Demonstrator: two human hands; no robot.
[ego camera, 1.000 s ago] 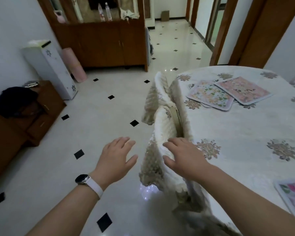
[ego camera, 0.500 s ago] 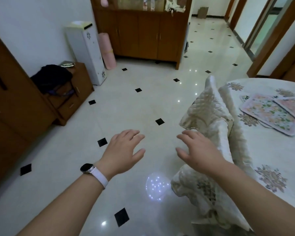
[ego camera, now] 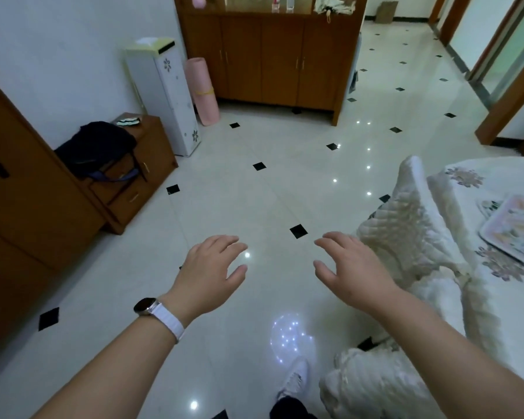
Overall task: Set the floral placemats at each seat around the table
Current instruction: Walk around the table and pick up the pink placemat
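Both hands hover over the tiled floor with fingers spread and nothing in them. My left hand (ego camera: 208, 273) wears a white-strapped watch at the wrist. My right hand (ego camera: 350, 267) is just left of a quilted cream chair cover (ego camera: 412, 228), not touching it. A floral placemat (ego camera: 515, 228) lies on the round table (ego camera: 496, 176) at the right edge, partly cut off by the frame. The table carries a white cloth with flower motifs.
A second covered chair (ego camera: 372, 388) stands at the lower right beside my shoe (ego camera: 294, 379). Wooden cabinets (ego camera: 270, 52) line the far wall, a low drawer unit with a dark bag (ego camera: 100, 149) is at left, with a white appliance (ego camera: 167, 98) and pink roll (ego camera: 201, 92).
The view has swung left, away from the table, so most placemats have left the frame. My right hand has come off the chair cover and both hands now hang over the floor.
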